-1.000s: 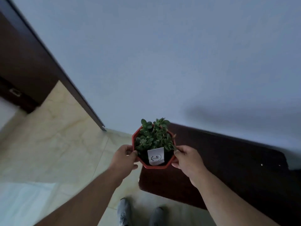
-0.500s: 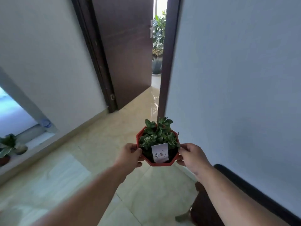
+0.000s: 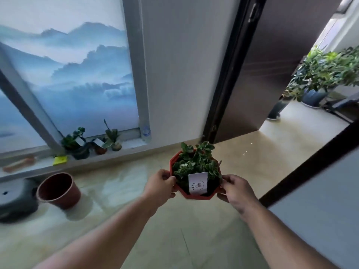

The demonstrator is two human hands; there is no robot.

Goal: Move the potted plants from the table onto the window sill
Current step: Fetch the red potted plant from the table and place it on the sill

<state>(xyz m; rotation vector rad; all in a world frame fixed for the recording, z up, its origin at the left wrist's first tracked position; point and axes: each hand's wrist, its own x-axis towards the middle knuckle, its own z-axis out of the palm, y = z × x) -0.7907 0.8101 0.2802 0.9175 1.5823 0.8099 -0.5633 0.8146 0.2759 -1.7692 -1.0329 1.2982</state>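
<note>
A red octagonal pot with a green succulent (image 3: 196, 164) and a white label hangs in the air over the floor. My left hand (image 3: 160, 184) grips its left rim and my right hand (image 3: 234, 188) grips its right rim. The low window sill (image 3: 128, 145) runs along the left, below a misty blue window. Two small potted plants stand on it: a dark pot (image 3: 76, 143) and a smaller one (image 3: 111, 139) to its right. The table is out of sight.
An empty brown pot (image 3: 58, 190) stands on the tiled floor by a dark round object (image 3: 13, 200) at the left. A yellow note (image 3: 60, 160) lies on the sill. A dark open door (image 3: 258, 74) leads to a room with a large plant (image 3: 326, 74).
My view has swung left from the wall and table to the window. The pot stays held in both hands in front of me; the sill and its plants are now near.
</note>
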